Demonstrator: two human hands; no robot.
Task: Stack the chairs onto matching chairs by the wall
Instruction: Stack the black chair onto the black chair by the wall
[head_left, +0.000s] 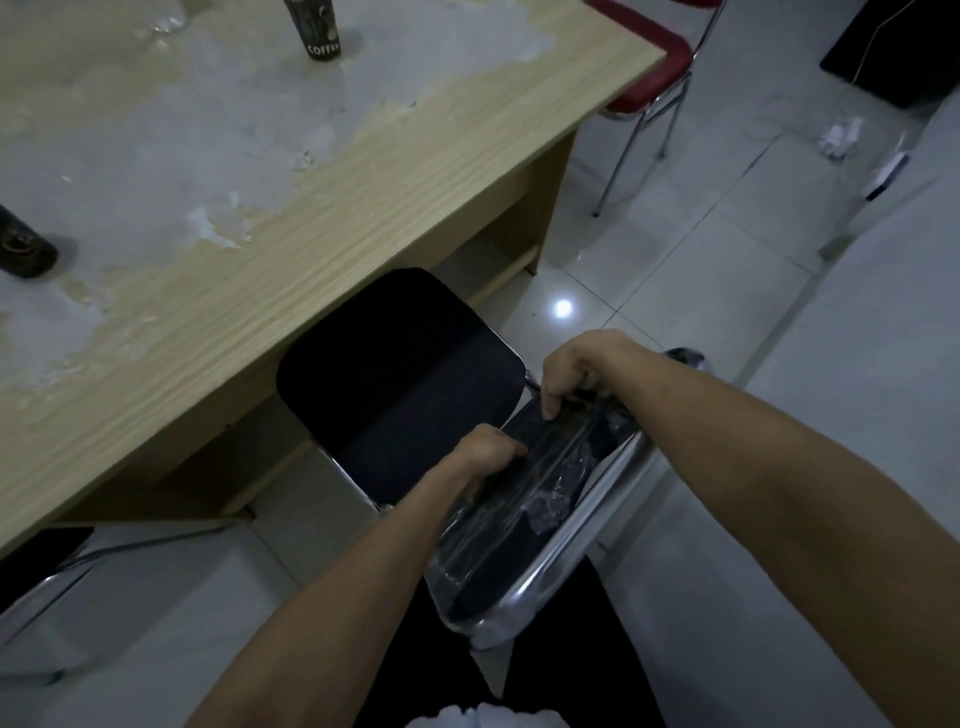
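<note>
A black chair with a chrome frame stands right below me, its seat partly tucked under the wooden table. Its black backrest, wrapped in clear plastic, faces me. My left hand grips the backrest's top edge near the seat side. My right hand grips the same edge farther along, fingers curled over it. A red chair with chrome legs stands at the table's far right end.
The wooden table with a peeled, stained top fills the upper left; a coffee cup and a dark bottle lie on it. Another chrome chair frame shows at lower left. White tiled floor lies to the right, with litter on it.
</note>
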